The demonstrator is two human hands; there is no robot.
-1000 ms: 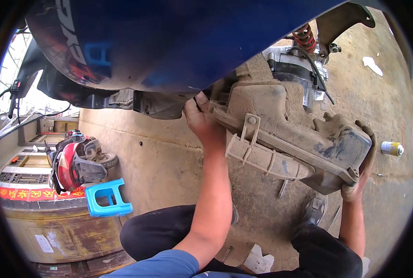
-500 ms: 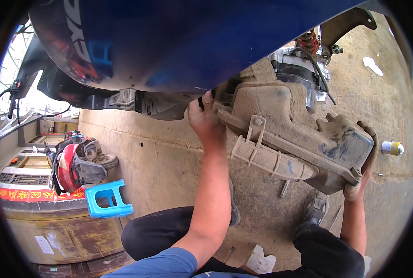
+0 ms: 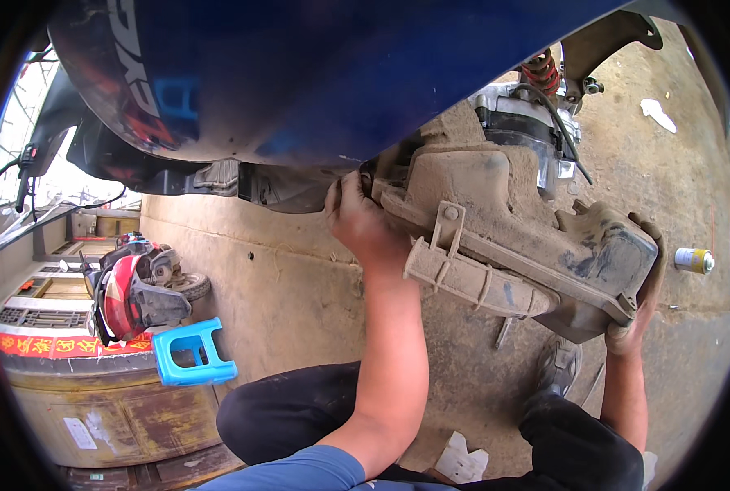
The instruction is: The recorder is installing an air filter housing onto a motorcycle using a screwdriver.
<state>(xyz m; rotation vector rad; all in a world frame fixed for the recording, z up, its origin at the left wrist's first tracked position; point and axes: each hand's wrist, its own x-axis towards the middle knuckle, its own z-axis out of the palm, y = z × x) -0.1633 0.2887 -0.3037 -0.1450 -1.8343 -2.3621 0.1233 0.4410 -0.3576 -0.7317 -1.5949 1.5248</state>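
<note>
A dust-caked air filter box of a scooter hangs tilted below the blue body panel. Its ribbed intake duct runs along the lower side. My right hand grips the box's right end, fingers behind it and thumb underneath. Just under the panel's lower edge, my left hand is raised at the box's left end. Its fingers are bent around a small dark part that I cannot make out, and their tips are partly hidden.
A metal engine and a red shock spring sit behind the box. On the floor are a spray can, a white rag and a blue stool. A red scooter stands by wooden cabinets at left.
My left forearm has swung to the right and the left hand has turned, its fingers shifting at the box's left end. My right hand keeps its grip, and the box has barely moved.
</note>
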